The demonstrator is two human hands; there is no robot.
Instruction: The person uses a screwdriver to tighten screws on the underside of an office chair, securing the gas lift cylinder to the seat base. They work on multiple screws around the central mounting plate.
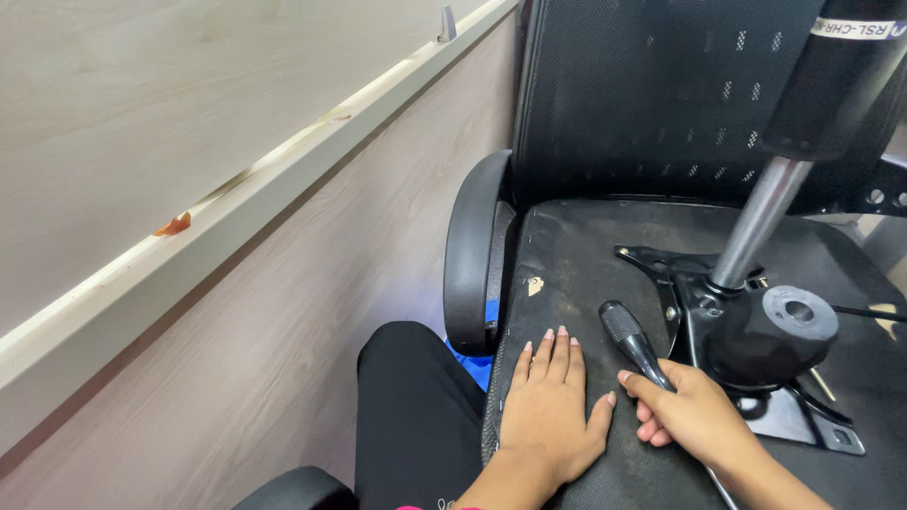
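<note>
An office chair lies upturned, the black underside of its seat (567, 246) facing up. My left hand (553, 411) rests flat on that underside, fingers together, holding nothing. My right hand (694, 416) is closed around a black lever handle (628, 335) that runs toward the metal mechanism plate (812, 425). A chrome gas-lift column (761, 222) with a black sleeve rises from the plate, beside a round black knob (789, 321).
The mesh backrest (661, 94) stands behind the seat. A black armrest (472, 255) curves at the seat's left edge. A pale wood-grain panel (283, 312) with a ledge runs along the left. My knee in black trousers (416, 416) is at the bottom.
</note>
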